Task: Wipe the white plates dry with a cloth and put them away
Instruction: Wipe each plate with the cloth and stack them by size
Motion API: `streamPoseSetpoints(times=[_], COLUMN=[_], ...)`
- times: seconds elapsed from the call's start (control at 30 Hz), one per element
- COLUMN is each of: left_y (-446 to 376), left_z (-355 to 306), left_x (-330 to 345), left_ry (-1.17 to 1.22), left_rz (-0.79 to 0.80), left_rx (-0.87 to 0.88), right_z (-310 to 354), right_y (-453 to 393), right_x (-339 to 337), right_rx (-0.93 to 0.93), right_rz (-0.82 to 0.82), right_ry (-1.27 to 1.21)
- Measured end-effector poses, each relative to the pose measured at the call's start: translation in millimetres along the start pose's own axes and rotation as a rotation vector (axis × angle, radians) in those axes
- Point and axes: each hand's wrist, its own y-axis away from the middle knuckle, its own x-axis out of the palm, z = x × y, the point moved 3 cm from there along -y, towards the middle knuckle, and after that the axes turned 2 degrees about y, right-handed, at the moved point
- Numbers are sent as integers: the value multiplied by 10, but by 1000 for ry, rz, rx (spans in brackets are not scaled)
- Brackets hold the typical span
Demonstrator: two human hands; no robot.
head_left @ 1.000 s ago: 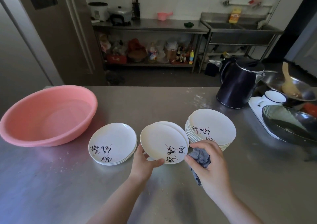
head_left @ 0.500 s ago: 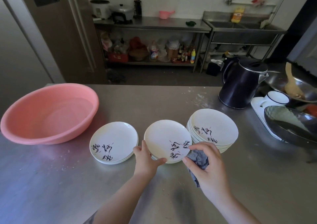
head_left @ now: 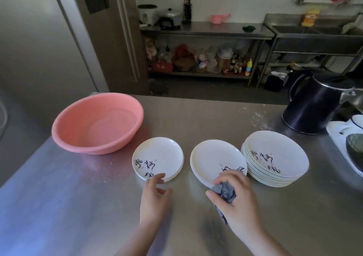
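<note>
A: Head view: middle plates (head_left: 215,160) flat on tabletop (head_left: 78,206), between left stack (head_left: 158,158) and tall right stack (head_left: 275,157).

B: Glazed, stiff, breakable, probably slippery; best pinched at rim. Left hand (head_left: 154,198) loosely spread, empty; right hand (head_left: 234,198) clutching bunched cloth (head_left: 225,191).

The room is dim and evenly lit. A bluish sheen glares off the steel counter (head_left: 59,206) at lower left. Soft shadows lie under the plates. Straight lines bow at the edges; everything looks slightly soft.
</note>
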Motion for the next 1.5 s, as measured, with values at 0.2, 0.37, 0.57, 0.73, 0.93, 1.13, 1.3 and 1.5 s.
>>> streamPoseSetpoints(times=[0.2,0.37,0.57,0.73,0.93,1.13,1.3,1.5], left_y=[-324,-509,-563,-632,-703,-757,-754,-337], left_z=[126,264,336,364,407,313,131,-33], left_x=[-540,-623,-498,-430,-373,-314,-321,-517], left_ry=[-84,-120,-22,110,191,179,310,575], left_rz=[-133,-144,-167,-198,-218,-275,-327,-341], left_rx=[-26,-134,-229,-346,-430,-398,-392,-371], right_z=[1,-71,-160,-153,-139,-145,-140,-122], right_y=[-17,-8,1,15,27,40,76,102], right_x=[323,385,358,390,419,400,377,228], right_rx=[-28,-15,-9,-21,-4,21,26,43], right_rz=[107,146,165,149,152,161,155,130], right_ry=[64,109,132,117,102,100,87,82])
